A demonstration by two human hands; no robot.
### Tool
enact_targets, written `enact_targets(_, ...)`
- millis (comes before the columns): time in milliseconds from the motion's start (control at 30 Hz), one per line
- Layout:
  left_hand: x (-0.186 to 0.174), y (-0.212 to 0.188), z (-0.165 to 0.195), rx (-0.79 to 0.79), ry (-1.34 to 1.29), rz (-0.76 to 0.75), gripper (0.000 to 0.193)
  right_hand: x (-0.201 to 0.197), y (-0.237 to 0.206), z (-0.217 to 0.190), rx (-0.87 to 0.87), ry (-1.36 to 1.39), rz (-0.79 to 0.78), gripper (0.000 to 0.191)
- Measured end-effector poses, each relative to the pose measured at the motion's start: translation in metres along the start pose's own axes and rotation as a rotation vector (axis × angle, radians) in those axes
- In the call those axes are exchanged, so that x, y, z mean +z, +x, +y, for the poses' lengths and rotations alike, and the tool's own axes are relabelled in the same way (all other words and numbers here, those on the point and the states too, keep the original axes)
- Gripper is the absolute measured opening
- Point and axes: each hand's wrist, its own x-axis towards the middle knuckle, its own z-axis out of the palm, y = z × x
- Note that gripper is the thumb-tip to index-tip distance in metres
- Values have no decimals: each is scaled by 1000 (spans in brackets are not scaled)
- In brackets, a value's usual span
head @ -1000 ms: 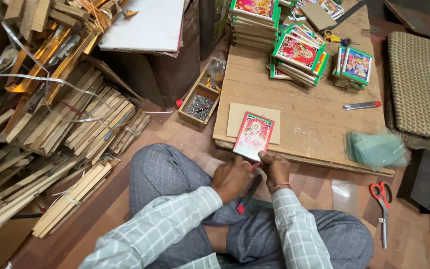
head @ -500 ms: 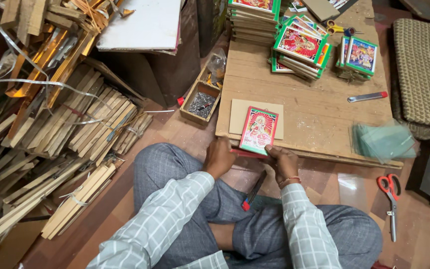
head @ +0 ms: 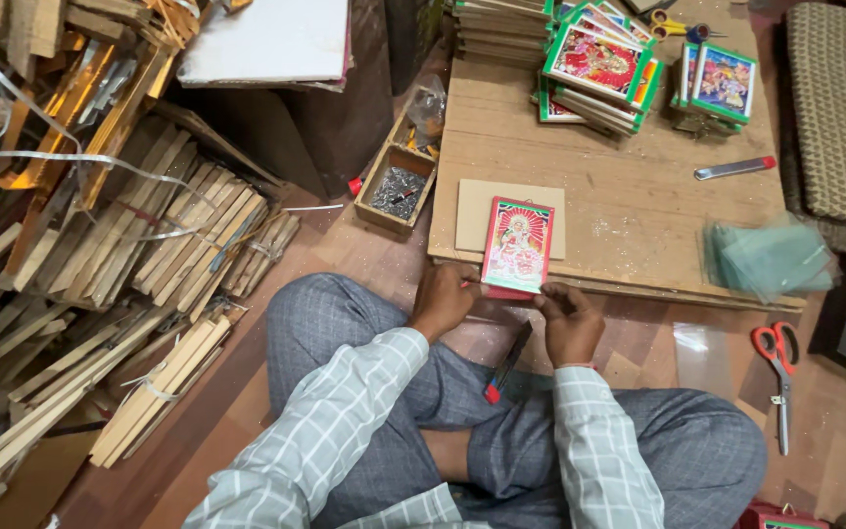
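Observation:
A small framed picture [head: 517, 245] with a red and green border leans at the near edge of a low wooden board [head: 638, 196], on top of a plain brown backing card [head: 477, 211]. My left hand [head: 443, 297] grips its lower left corner. At its lower right corner, my right hand [head: 565, 315] pinches the frame's bottom edge. A dark tool with a red tip [head: 507, 362] rests on my lap between my forearms. I sit cross-legged in grey trousers and a checked shirt.
Stacks of finished framed pictures [head: 599, 64] stand at the board's far end, with a cutter [head: 733, 168] and clear sleeves [head: 766, 257] to the right. Red-handled scissors [head: 778, 367] lie on the floor. A small box of nails [head: 399, 188] and piles of wooden strips [head: 119, 274] sit left.
Both hands and the picture have stayed at the board's near edge; the picture now stands a little more upright and squarer to the board. The head camera has shifted slightly.

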Motion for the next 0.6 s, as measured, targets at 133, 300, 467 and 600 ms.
enact_targets(133,-1,2,4,18,28,4,18,0,4,2,27,49,18,14)
enact_targets(300,0,3,4,42,37,12,18,1,7,10,69,190,-3,12)
enact_targets(467,1,4,3,36,35,13,19,1,8,8,104,214,-10,12)
enact_targets(600,1,4,4,-14,35,-3,19,3,9,4,132,248,-7,11)
